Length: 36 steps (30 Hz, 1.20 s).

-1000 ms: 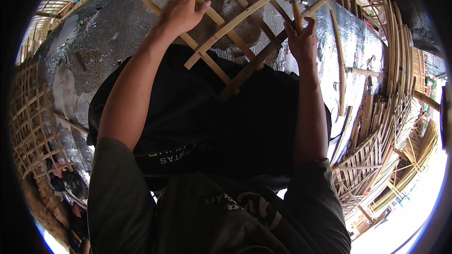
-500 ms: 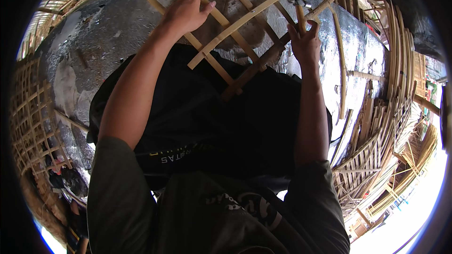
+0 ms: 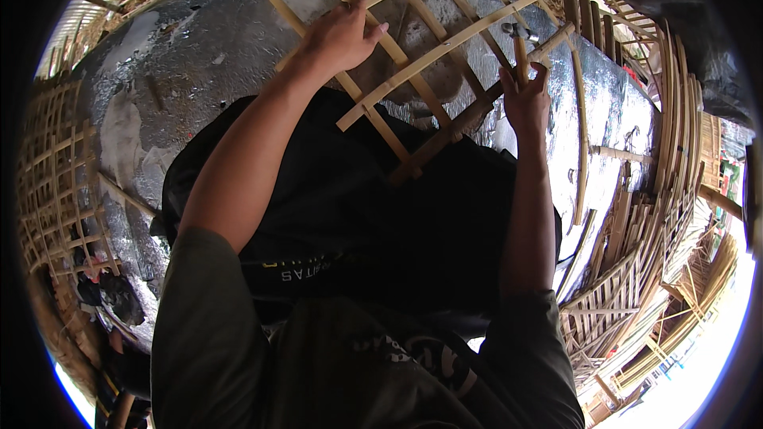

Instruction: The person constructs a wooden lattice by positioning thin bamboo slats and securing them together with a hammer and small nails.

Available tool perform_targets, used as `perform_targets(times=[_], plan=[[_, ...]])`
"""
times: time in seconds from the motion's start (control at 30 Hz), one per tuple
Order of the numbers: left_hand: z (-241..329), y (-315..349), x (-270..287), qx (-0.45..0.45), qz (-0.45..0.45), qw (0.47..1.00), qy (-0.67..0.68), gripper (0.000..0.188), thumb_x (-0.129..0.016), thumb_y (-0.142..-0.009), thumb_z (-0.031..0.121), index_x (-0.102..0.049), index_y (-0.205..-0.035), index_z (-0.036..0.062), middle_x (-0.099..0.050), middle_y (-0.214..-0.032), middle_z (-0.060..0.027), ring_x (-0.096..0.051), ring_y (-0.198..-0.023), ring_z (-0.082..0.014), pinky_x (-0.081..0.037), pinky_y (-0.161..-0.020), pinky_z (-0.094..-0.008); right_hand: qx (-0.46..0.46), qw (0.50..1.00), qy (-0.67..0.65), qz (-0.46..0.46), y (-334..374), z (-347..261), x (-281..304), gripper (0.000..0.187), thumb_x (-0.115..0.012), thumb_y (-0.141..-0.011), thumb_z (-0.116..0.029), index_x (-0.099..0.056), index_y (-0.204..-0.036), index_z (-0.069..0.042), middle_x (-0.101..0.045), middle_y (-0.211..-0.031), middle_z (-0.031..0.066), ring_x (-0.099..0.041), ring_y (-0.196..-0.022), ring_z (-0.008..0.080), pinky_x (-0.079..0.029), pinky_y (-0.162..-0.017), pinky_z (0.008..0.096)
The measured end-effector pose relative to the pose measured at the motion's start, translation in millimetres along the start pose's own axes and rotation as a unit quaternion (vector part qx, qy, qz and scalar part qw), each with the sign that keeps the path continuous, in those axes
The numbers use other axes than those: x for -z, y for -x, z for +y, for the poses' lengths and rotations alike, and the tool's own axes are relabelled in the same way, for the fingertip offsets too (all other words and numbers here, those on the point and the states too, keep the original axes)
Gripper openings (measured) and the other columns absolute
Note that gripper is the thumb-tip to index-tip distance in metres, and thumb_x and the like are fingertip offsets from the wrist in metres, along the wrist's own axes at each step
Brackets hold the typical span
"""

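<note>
A lattice of crossed bamboo slats [image 3: 413, 68] lies across the upper middle, its near corner over the dark cloth [image 3: 342, 183] at my lap. My left hand [image 3: 340, 38] grips one of its long slats near the far side, thumb set apart on the right. In my right hand [image 3: 527, 103] is a hammer [image 3: 521, 56], held by its light wooden handle. The metal head points away from me, beside the end of a thicker bamboo pole [image 3: 465, 119] that runs along the lattice's right edge.
A shiny silvery sheet [image 3: 191, 71] covers the ground, with a pale dusty patch under the lattice. More bamboo lattice [image 3: 56, 183] stands at the left. Bundled strips [image 3: 675, 143] pile up along the right. A curved slat [image 3: 582, 135] lies right of my right hand.
The whole scene has shifted slightly right and down in view. Both hands keep nearly the same places on the lattice and the hammer.
</note>
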State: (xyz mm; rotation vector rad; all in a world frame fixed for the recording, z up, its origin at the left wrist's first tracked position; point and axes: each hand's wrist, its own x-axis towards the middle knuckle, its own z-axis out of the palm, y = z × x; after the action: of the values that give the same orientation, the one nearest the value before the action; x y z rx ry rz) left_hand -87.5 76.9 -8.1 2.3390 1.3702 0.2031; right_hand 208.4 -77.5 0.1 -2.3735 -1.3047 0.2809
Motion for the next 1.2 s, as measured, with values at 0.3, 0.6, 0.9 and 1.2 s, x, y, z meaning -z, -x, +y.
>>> perform_targets(times=[0.3,0.6,0.9,1.2], plan=[[-2,1,-4,0.006,0.004,1.0,-0.009,0.07,-0.054,-0.098,0.047,-0.038,-0.145,-0.0033,-0.057,-0.131,-0.0309,-0.057,-0.121,-0.0439,-0.047,-0.102,-0.0473,0.011,1.0,-0.005,0.007,1,2,-2,0.06,-0.07,-0.09,-0.042,-0.04,-0.129,-0.008,-0.068,-0.1,0.0311,-0.064,-0.093,0.0528,-0.051,-0.079,0.0565],[-1,3,-4,-0.024,0.043,0.998,-0.028,0.069,-0.05,-0.099,0.046,-0.039,-0.144,-0.0058,-0.064,-0.113,-0.0308,-0.066,-0.105,-0.0428,-0.054,-0.092,-0.0479,0.019,1.0,0.004,0.017,4,-3,1,0.058,-0.07,-0.09,-0.04,-0.04,-0.128,-0.007,-0.068,-0.099,0.0317,-0.064,-0.093,0.053,-0.051,-0.078,0.0564],[0,4,-2,-0.013,0.028,0.999,-0.021,0.069,-0.051,-0.099,0.046,-0.039,-0.145,-0.0039,-0.061,-0.12,-0.0309,-0.063,-0.109,-0.0432,-0.052,-0.094,-0.0474,0.025,1.0,-0.006,0.015,3,0,0,0.057,-0.069,-0.091,-0.04,-0.039,-0.128,-0.008,-0.068,-0.098,0.0312,-0.065,-0.091,0.0526,-0.052,-0.076,0.0563],[6,4,5,0.008,-0.006,1.0,-0.011,0.07,-0.052,-0.1,0.044,-0.037,-0.146,-0.0051,-0.058,-0.128,-0.0314,-0.059,-0.119,-0.0427,-0.049,-0.1,-0.0464,0.019,1.0,-0.01,0.01,3,0,-1,0.058,-0.069,-0.091,-0.039,-0.039,-0.128,-0.007,-0.067,-0.1,0.0313,-0.065,-0.094,0.0522,-0.051,-0.078,0.0556]])
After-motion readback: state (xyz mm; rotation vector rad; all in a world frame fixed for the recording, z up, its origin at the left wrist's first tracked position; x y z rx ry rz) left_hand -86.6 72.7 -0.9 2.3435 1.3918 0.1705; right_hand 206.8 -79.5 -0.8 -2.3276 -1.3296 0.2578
